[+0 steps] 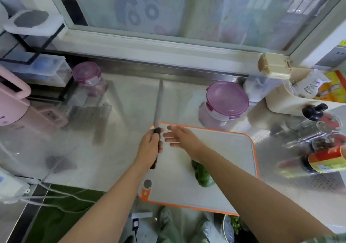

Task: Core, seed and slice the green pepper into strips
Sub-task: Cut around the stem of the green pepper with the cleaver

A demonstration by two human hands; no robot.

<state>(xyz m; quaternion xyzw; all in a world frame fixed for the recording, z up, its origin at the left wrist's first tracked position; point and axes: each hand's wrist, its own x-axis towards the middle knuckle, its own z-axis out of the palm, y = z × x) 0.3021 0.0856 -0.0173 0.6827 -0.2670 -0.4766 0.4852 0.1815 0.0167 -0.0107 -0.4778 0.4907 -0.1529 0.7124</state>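
A green pepper (203,173) lies on the white cutting board with an orange rim (232,160), partly hidden under my right forearm. My left hand (149,143) grips the dark handle of a long knife (158,104) at the board's far left corner; the blade points away toward the window. My right hand (179,136) hovers beside it with fingers stretched out flat toward the knife handle, holding nothing.
Two purple-lidded clear containers (225,102) (86,78) stand on the steel counter. A pink appliance (11,108) sits at the left, bottles and spice jars (322,149) at the right. A window sill runs along the back. White cables hang at the counter's front left.
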